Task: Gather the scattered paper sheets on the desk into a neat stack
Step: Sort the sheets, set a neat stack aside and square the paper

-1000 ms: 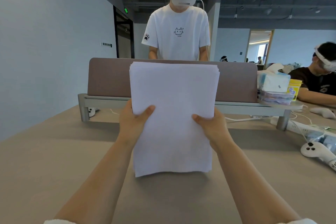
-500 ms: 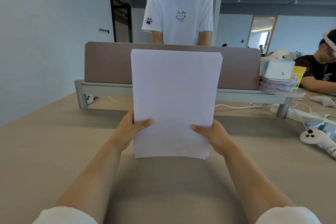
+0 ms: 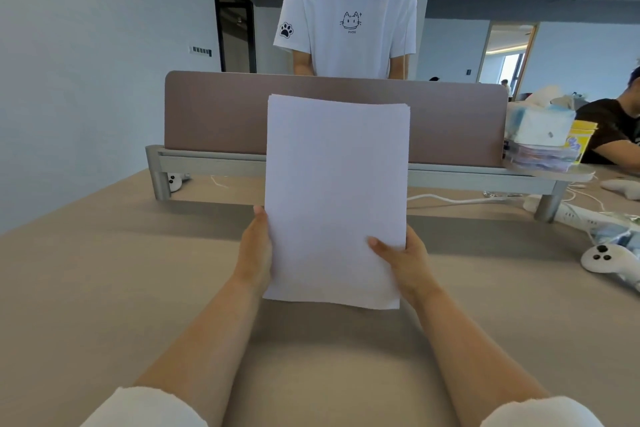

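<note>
A stack of white paper sheets (image 3: 336, 191) stands upright on its lower short edge on the tan desk (image 3: 104, 288), in the middle of the view. My left hand (image 3: 254, 253) lies along the stack's left edge, its thumb no longer on the front face. My right hand (image 3: 405, 260) grips the right edge, thumb across the front of the sheets. The top edges of the sheets sit nearly flush, with slight offsets at the top right corner.
A brown divider panel on a grey metal riser (image 3: 214, 163) crosses the desk behind the stack. A person in a white T-shirt (image 3: 349, 17) stands beyond it. White controllers (image 3: 604, 258), a power strip and cables lie at right; tissue packs (image 3: 540, 128) sit on the riser.
The stack has come down until its bottom edge meets the desk and the sheets look more even. My left thumb slid off the front face to the edge. The camera tilted downward.
</note>
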Demonstrator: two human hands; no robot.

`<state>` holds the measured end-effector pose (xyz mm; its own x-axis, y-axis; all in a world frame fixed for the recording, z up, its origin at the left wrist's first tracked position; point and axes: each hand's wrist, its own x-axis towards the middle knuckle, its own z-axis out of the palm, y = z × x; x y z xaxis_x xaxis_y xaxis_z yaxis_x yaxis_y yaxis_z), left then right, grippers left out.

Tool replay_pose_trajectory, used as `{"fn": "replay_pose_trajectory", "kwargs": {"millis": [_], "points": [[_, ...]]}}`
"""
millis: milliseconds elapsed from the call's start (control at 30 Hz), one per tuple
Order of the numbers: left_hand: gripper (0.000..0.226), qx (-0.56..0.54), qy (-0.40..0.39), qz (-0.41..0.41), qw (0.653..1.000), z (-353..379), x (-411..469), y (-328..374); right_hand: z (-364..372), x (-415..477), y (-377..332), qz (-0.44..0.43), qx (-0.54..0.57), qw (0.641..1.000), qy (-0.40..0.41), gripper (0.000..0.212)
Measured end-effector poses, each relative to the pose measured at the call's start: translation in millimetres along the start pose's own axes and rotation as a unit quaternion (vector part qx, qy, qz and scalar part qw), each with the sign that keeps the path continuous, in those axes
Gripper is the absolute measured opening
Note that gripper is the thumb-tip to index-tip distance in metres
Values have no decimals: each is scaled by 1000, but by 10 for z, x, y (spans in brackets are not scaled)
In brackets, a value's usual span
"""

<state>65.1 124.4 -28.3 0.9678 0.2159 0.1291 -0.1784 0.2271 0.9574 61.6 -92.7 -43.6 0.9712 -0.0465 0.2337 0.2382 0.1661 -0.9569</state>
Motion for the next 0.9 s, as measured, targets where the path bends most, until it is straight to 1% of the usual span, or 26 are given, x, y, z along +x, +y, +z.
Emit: {"fn": "replay_pose_trajectory", "kwargs": {"millis": [67, 133, 233, 300, 367, 400, 467, 500, 533, 600, 633, 700, 733, 767, 833, 900], "points": [[52, -15, 10, 8, 1000, 27, -19, 18, -6, 9, -3, -11, -8, 1000, 2, 31], [52, -14, 0, 28, 999, 37, -20, 29, -15, 25, -31, -25, -21, 999, 8, 29], [55, -10, -16, 20, 1000, 20, 11, 37, -30, 37, -88, -27, -41, 999, 17, 28], [56, -14, -28, 14, 999, -22, 22, 26, -83, 35, -133, -15, -44, 999, 2, 23], [48, -18, -39, 0, 999, -64, 31, 55, -140, 35, -191, -1, -20, 1000, -16, 19], [41, -9, -35, -1, 999, -74, 37, 89, -152, 34, -220, 3, -12, 1000, -24, 23], [29, 13, -41, 6, 999, -76, 73, 119, -123, 33, -255, 7, -20, 999, -36, 39], [28, 14, -56, 2, 998, -75, 104, 119, -100, 39, -252, 6, -32, 999, -39, 47], [32, 11, -59, -7, 998, -56, 77, 150, -77, 38, -255, 6, -38, 999, -38, 50], [25, 2, -52, -14, 999, -58, 73, 161, -66, 31, -275, 10, -33, 999, -35, 45], [27, -7, -49, -14, 999, -73, 86, 150, -82, 28, -282, 13, -27, 999, -38, 41], [49, -24, -14, -34, 999, -97, 120, 116, -110, 11, -297, 22, -15, 998, -50, 36], [56, -24, -2, -38, 999, -93, 110, 107, -113, 1, -289, 28, -9, 998, -54, 36], [55, -28, 1, -41, 999, -102, 94, 78, -108, -8, -256, 34, -7, 998, -59, 38], [42, -40, -5, -61, 997, -123, 88, -23, -94, -27, -178, 48, -3, 997, -62, 46], [47, -41, -8, -93, 995, -125, 22, -46, -96, -55, -84, 59, 10, 997, -49, 55]]}}
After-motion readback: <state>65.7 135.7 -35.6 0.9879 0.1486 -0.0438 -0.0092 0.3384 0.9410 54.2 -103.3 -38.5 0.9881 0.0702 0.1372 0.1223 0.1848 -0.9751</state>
